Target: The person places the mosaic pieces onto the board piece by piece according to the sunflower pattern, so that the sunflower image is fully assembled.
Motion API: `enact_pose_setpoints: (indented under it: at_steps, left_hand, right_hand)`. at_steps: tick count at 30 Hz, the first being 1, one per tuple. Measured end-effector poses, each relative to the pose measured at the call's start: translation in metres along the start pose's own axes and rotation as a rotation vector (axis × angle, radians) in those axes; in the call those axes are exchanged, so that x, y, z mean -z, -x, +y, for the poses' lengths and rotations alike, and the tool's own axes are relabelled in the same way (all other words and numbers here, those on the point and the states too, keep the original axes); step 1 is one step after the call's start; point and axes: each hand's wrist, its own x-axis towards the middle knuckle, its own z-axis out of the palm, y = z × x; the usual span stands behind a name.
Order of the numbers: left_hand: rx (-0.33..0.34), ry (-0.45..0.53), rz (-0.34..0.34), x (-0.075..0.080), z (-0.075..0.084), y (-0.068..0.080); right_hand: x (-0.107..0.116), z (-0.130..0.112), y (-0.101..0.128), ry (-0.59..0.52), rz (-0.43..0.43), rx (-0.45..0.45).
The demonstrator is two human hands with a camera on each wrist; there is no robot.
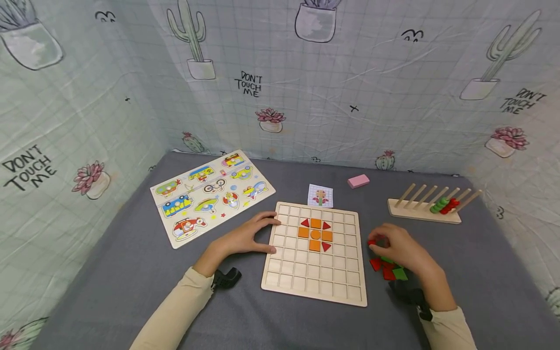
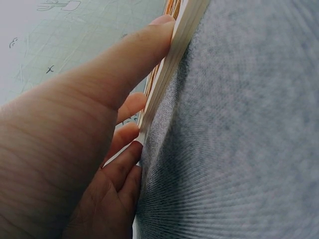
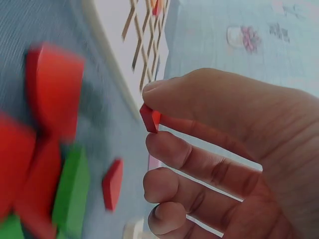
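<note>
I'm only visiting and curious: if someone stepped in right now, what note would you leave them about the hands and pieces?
Left hand: fingers straight, steadying the left edge of the wooden grid board.
Right hand: pinches a small red tile just right of the board.
Loose red and green tiles lie under that hand.
Done: orange squares and circle with three red triangles at the corners.
Left: the lower-left corner is unfilled.

The left hand (image 1: 245, 236) lies flat with its fingers stretched out straight and the thumb spread apart from them, its forearm in a cream sleeve reaching in from the lower left. The right hand (image 1: 395, 247) arches up on a bent wrist, thumb and forefinger pinched together, the other fingers (image 3: 172, 186) loosely curled beneath.
</note>
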Motion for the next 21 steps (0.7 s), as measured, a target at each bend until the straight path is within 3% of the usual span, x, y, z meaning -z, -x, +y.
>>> enact_pose_setpoints:
  at_steps: [21]
  left_hand:
    - [0.005, 0.016, -0.008, 0.001, 0.001, 0.001]
  right_hand:
    - [-0.038, -0.052, -0.043, -0.011, -0.098, 0.116]
